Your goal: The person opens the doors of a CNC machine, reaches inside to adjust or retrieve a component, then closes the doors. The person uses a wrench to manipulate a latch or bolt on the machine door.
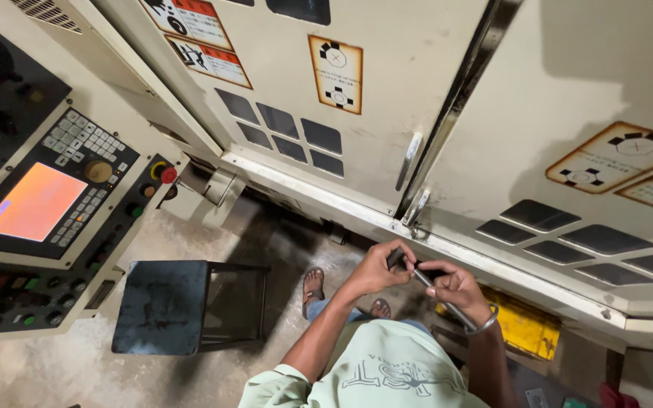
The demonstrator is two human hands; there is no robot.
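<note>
Both of your hands meet on one slim metal rod (431,288) at lower centre of the frame, its long axis slanting from upper left down to lower right. Your left hand (376,267) pinches the dark upper end; your right hand (453,288) wraps the shaft, below the machine's closed door (387,98).

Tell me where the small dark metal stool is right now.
In the head view, the small dark metal stool stands on the concrete floor at lower left, just below the machine's control panel and left of the person's sandalled foot.
</note>
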